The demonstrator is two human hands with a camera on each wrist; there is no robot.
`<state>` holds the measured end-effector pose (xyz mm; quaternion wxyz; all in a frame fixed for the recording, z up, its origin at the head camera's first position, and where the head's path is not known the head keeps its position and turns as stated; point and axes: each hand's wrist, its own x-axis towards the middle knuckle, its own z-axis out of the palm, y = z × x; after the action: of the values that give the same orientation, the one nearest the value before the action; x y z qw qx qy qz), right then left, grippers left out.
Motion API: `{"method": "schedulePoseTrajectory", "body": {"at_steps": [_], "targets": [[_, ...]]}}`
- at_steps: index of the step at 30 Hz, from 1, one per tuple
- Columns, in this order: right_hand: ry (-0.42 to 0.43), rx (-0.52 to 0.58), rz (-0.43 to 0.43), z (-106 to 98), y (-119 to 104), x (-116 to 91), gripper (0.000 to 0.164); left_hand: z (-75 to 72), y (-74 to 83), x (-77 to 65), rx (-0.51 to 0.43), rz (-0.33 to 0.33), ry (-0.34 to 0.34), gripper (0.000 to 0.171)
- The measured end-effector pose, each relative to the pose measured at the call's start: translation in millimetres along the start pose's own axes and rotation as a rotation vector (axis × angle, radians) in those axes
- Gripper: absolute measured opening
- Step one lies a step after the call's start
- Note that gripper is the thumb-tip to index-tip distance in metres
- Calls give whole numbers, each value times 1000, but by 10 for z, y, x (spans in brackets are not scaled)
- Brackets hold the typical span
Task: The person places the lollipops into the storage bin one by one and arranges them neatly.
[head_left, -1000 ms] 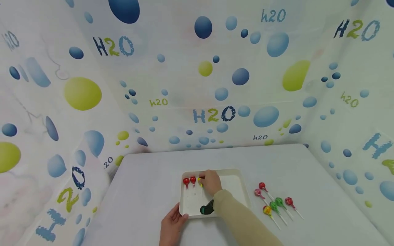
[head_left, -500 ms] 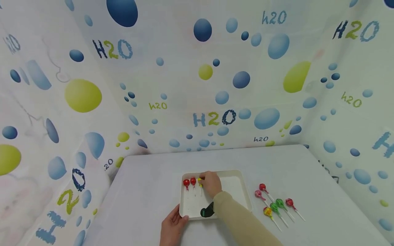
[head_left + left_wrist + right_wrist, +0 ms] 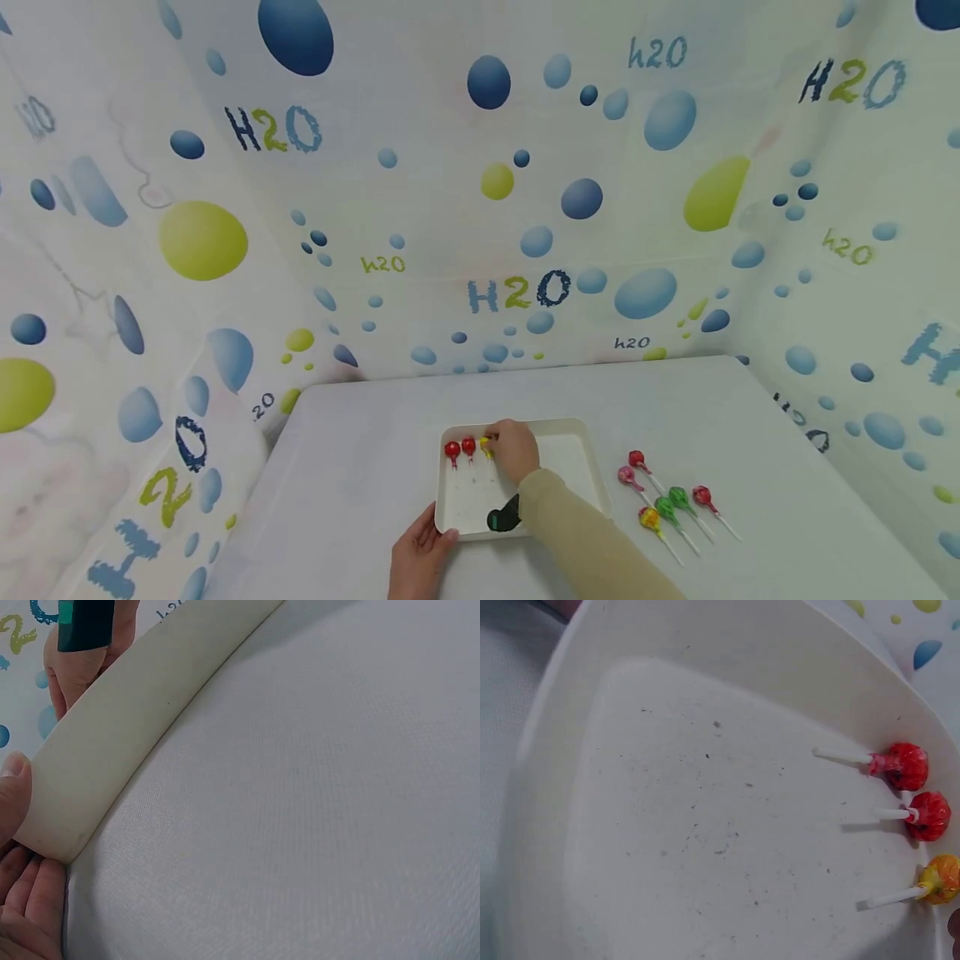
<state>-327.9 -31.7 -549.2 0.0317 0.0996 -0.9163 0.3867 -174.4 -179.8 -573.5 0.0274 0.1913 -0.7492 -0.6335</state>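
My right hand [image 3: 514,450] is over the far left part of a shallow white tray [image 3: 468,508] and pinches a yellow lollipop [image 3: 485,447] by its head. Beside it, two red lollipops, one at the left end [image 3: 452,450] and one in the middle [image 3: 468,446], lie in a row along the far wall, sticks toward me. In the right wrist view the yellow lollipop [image 3: 940,879] has its stick pointing inward, with only a fingertip showing at the edge. My left hand [image 3: 420,554] grips the tray's near left corner, thumb on the rim and fingers against the outside.
Right of the tray, several more lollipops lie on the white table [image 3: 345,467]: red [image 3: 703,497], pink [image 3: 627,475], green [image 3: 665,507] and yellow [image 3: 649,520]. A dark wrist camera [image 3: 503,515] sits at my right wrist. Patterned cloth walls [image 3: 420,200] enclose the table's back and sides.
Both hands stay almost where they were, the right at the yellow lollipop and the left at the tray corner. The head view has tilted up slightly.
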Motion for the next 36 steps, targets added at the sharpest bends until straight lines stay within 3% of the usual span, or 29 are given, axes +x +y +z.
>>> {"method": "schedulePoseTrajectory", "body": {"at_steps": [7,16,22,26,31,36], "targets": [[-99,148,-29,-308,169,-19,23,-28,-25,2,18,13,10,69],[-233,277,-3,-1111,641,13,30,-143,-80,46,15,20,35,71],[-227,185,30,-1690,1036,-17,31,-152,-84,59,-8,8,19,74],[-209,129,68,-1943,1321,-98,31,-124,-66,40,-41,5,-1,75],[-224,73,126,-2049,1629,-275,29,-67,-42,20,-60,-9,-11,76],[-252,-6,166,-1995,1788,-394,28,-49,-33,11,-50,-21,-18,75]]}}
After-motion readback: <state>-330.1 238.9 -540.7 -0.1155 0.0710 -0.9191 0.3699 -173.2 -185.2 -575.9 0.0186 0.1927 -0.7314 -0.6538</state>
